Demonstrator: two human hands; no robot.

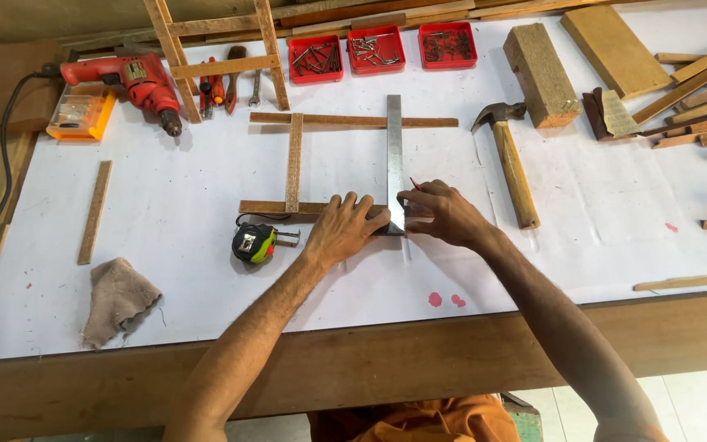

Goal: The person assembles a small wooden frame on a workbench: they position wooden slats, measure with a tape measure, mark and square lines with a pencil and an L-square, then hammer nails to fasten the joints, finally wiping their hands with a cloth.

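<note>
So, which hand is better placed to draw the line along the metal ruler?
The right hand: it holds a red pencil at the metal ruler edge. The left hand presses the ruler onto the wooden strip.

Two hands on the worktop (533, 270): left hand (342, 232), right hand (445, 215). One steel square (394, 155) between them. One tape measure (254, 243) just left of the left hand. One cloth (118, 299) farther left. One loose wooden strip (95, 212) above the cloth. One hammer (511, 160) just right of the right hand. Three thin slats (293, 162) joined ahead of the left hand. Three red trays (381, 49) of nails well beyond both hands. One red drill (136, 82) far beyond the left hand, one orange case (81, 114) beside it. One wooden block (541, 74) and one flat board (614, 50) beyond the right hand. Offcuts far right too jumbled to count.
</note>
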